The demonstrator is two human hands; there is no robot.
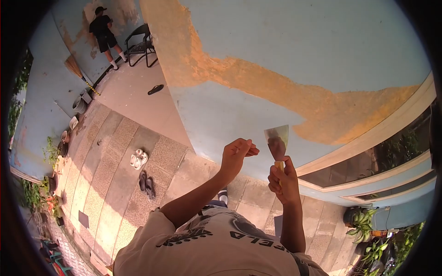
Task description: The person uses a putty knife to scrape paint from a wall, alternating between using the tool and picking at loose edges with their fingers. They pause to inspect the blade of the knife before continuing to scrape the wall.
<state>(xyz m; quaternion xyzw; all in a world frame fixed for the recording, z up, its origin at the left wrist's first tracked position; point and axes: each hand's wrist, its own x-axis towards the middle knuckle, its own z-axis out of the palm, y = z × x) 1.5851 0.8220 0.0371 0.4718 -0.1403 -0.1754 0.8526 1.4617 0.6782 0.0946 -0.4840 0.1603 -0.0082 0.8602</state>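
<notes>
Gripping the scraper (278, 149) by its handle (279, 165) in the right hand (283, 181), pointing its long axis up the view toward the orange strip (271, 83) on the wall (322, 41); holding the left hand (235, 156) half-open, seemingly empty, apart, left of the blade (277, 138).

The wall (317, 46) is pale blue with a ragged ochre band (258, 73); the putty knife (278, 147) is yellow-handled; the broom handle (91, 88) looks yellow-and-black striped, though distant.
</notes>
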